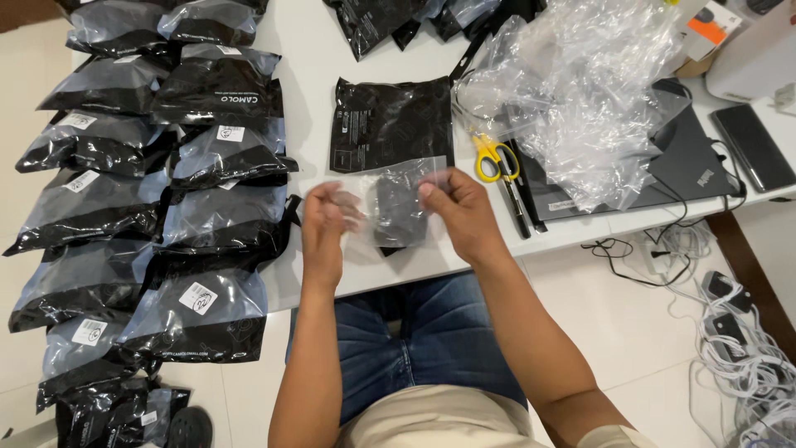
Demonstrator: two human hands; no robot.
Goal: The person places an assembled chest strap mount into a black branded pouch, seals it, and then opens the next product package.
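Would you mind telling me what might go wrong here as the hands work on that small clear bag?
The clear bag, pinched by the left hand and right hand, could tear. The yellow-handled scissors lie close to the right hand. The cables hanging off the table edge could snag.

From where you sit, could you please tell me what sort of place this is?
Probably a home or small-office packing station: rows of sealed black bags with labels cover the white table, a heap of empty clear bags lies beside yellow scissors, and cables trail on the tiled floor.
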